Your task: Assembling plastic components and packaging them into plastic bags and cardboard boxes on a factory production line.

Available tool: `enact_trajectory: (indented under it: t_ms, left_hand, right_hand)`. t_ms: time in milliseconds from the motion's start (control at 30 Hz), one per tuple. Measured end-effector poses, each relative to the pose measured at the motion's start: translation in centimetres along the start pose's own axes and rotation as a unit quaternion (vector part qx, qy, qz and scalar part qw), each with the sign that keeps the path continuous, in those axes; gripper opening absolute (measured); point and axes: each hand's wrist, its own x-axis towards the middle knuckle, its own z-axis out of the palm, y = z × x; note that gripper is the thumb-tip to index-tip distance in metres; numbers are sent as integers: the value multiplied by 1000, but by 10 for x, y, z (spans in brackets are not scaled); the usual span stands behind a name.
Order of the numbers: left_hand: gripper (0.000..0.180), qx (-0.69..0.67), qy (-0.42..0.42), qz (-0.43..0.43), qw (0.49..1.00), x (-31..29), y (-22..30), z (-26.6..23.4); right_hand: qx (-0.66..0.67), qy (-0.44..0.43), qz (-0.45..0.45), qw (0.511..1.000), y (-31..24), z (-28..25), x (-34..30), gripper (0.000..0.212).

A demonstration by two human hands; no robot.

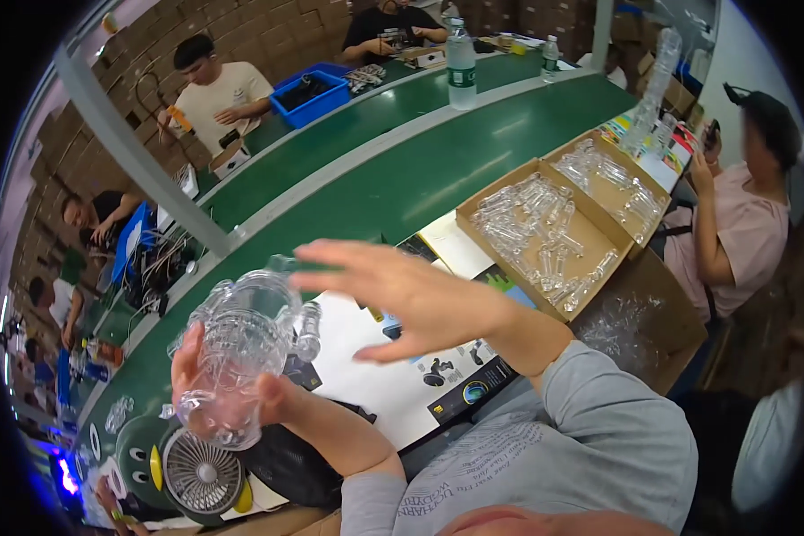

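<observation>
My left hand (279, 400) is wrapped round a bulky clear, ribbed piece (246, 335) that looks like nested transparent plastic parts; I cannot make out its exact kind. A small clear tube-shaped part (308, 330) shows at its right side. My right hand (406, 299) hovers just right of the clear piece, fingers stretched out and apart, with nothing in it. Below both hands lies a white printed sheet (348, 348) on the bench.
A cardboard tray (598, 255) of clear tubular parts stands at the right, beside another tray (648, 183). Tall stacked clear pieces (657, 80) rise behind. A small round fan (205, 472) sits lower left. The green conveyor (375, 192) runs across; co-workers sit beyond it and at right.
</observation>
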Motion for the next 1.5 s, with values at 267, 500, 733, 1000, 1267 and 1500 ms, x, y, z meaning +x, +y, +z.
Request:
enact_trajectory:
  t_ms: [267,500,733,1000,1267,1500]
  left_hand:
    - [75,-38,-121,-17,992,-7,-4,26]
    - [79,-8,-246,-186,951,-17,-9,43]
    - [67,113,-311,-317,889,-2,-11,23]
    - [60,98,-365,-295,877,2,-4,21]
    - [58,119,-412,-274,861,-3,-8,26]
    - [54,116,-430,-237,863,0,-17,24]
  right_hand:
    - [-48,102,-82,990,22,35,31,78]
    - [-166,189,-73,965,75,27,43,76]
    - [-476,142,45,867,216,-16,31,67]
    - [-565,-64,259,781,329,-14,-41,53]
    - [-525,-117,323,779,345,8,-38,57]
    - [-552,-42,290,781,355,19,-33,38]
